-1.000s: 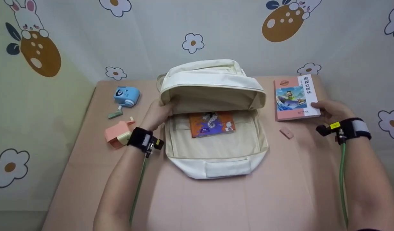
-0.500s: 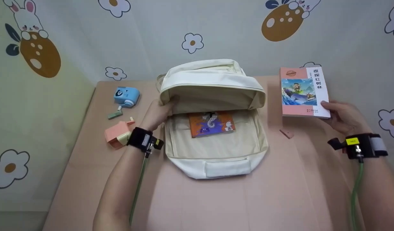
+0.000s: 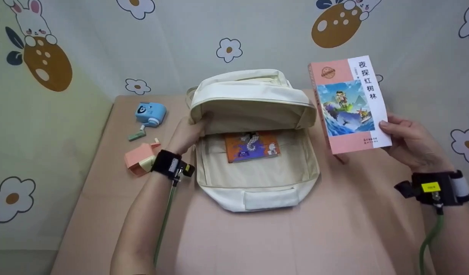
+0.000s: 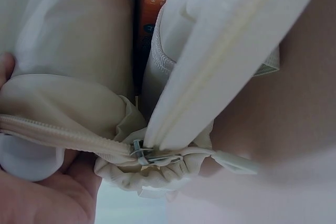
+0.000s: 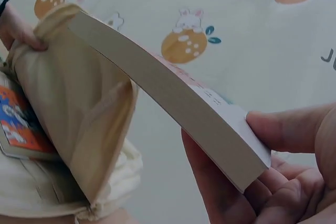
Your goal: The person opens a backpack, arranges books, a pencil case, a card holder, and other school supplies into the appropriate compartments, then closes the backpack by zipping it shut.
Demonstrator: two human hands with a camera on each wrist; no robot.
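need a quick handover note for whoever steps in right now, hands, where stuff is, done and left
Left hand: grips the left edge of the cream backpack flap, holding the main compartment open on the table.
Right hand: holds the pink book by its lower right corner, lifted off the table, right of the bag opening.
Done: an orange book already lies inside the bag.
Left, as it looks: the pink book is not in the bag yet. The blue sharpener and a pink box sit on the table left of the bag, untouched.
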